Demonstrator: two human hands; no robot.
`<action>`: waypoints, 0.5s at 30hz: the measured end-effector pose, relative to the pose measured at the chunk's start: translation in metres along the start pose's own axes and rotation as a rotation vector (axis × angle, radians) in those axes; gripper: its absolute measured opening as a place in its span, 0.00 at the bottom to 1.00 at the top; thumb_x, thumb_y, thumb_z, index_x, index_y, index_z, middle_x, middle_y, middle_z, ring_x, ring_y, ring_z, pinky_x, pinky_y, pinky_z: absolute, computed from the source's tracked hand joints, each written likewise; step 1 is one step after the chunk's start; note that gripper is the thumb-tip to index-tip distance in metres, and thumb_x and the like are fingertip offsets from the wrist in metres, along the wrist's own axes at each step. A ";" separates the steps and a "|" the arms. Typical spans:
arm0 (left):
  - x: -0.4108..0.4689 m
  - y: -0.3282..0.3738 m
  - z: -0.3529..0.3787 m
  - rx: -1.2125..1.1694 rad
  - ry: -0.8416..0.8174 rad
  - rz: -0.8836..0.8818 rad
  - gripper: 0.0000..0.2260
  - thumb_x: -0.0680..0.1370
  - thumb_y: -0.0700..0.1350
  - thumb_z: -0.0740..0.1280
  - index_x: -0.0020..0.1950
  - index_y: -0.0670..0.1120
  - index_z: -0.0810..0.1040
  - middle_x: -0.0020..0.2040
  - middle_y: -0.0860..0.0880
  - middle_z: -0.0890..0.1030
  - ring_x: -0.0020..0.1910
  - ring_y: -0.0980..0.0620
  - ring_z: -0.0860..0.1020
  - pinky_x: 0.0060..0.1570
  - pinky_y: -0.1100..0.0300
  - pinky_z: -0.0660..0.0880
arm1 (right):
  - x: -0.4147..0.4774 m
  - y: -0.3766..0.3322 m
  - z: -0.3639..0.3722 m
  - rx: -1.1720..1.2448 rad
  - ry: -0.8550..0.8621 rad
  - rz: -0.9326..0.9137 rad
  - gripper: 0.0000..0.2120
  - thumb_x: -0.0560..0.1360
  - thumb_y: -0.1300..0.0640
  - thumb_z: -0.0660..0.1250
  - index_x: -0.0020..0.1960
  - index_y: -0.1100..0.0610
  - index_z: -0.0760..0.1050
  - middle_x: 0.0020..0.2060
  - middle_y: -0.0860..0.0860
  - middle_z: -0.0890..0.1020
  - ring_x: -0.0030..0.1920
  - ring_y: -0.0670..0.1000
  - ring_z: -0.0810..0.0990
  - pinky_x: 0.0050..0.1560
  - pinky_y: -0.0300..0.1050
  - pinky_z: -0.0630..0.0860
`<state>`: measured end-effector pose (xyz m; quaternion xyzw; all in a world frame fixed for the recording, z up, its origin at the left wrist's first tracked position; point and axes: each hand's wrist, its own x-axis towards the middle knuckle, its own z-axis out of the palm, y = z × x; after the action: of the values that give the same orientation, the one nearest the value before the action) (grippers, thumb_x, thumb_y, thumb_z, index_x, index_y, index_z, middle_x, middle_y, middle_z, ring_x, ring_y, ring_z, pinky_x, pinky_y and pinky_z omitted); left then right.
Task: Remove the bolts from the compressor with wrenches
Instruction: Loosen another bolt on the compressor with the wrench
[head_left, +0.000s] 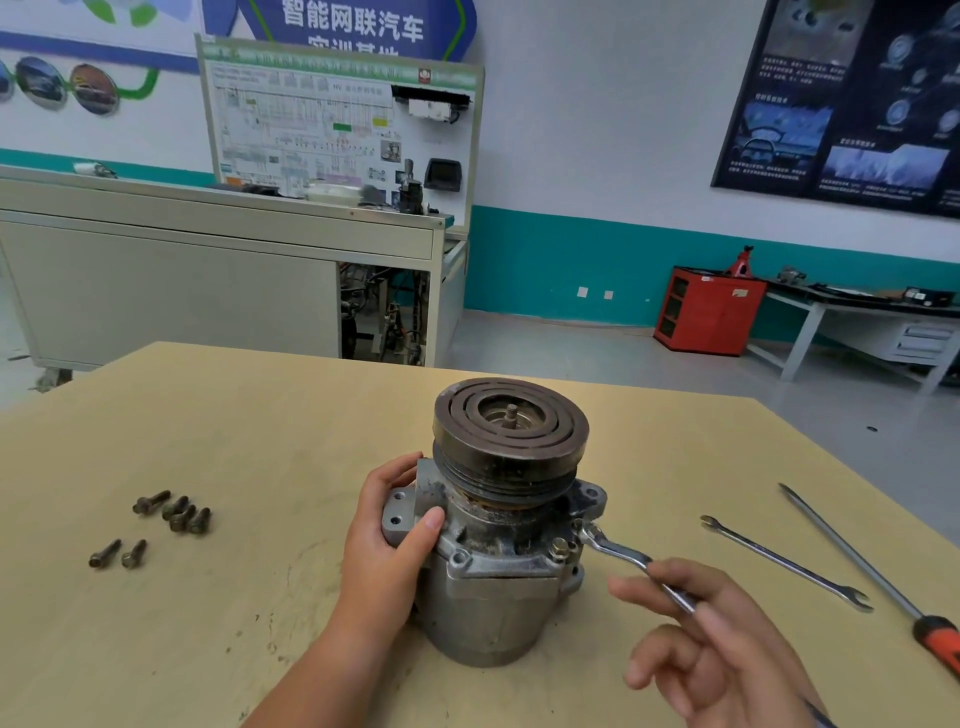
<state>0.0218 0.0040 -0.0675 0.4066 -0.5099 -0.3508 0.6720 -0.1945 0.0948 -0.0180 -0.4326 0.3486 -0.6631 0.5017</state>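
Observation:
The compressor (493, 577) stands upright in the middle of the wooden table (234, 415), its dark pulley on top. My left hand (387, 530) grips its left mounting ear, thumb across the front. My right hand (711, 639) holds the handle of a small open-end wrench (621, 553). The wrench's jaw sits at the compressor's right flange, just above a brass-coloured bolt (559, 547) that is still in the housing. Several removed bolts (174, 512) lie loose on the table to the left.
A second wrench (784, 564) and a long screwdriver with an orange and black handle (862, 566) lie on the table to the right. Beyond the table stand a grey training bench (208, 280), a red cabinet (709, 312) and a side bench (872, 322).

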 end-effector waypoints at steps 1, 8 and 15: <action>0.000 0.000 0.000 0.003 -0.001 -0.001 0.24 0.62 0.57 0.67 0.58 0.56 0.74 0.53 0.58 0.80 0.51 0.49 0.81 0.52 0.44 0.78 | -0.003 -0.001 0.003 -0.061 -0.007 -0.020 0.09 0.72 0.61 0.60 0.40 0.62 0.78 0.38 0.62 0.84 0.19 0.57 0.76 0.18 0.27 0.59; 0.000 0.004 0.002 0.005 0.016 -0.007 0.25 0.63 0.57 0.67 0.59 0.54 0.74 0.52 0.57 0.80 0.50 0.47 0.81 0.52 0.41 0.77 | -0.007 -0.006 0.022 -0.389 -0.129 -0.120 0.14 0.64 0.58 0.57 0.39 0.56 0.82 0.35 0.55 0.85 0.20 0.56 0.77 0.21 0.26 0.63; 0.000 0.004 0.001 -0.003 0.012 -0.003 0.25 0.63 0.57 0.67 0.59 0.54 0.74 0.53 0.57 0.80 0.50 0.48 0.81 0.51 0.42 0.78 | 0.067 -0.026 0.001 -0.203 -0.341 0.302 0.11 0.60 0.58 0.58 0.29 0.57 0.79 0.27 0.62 0.80 0.19 0.51 0.72 0.20 0.33 0.59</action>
<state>0.0205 0.0057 -0.0641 0.4084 -0.5048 -0.3504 0.6750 -0.2112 0.0362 0.0206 -0.5292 0.3844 -0.4595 0.6008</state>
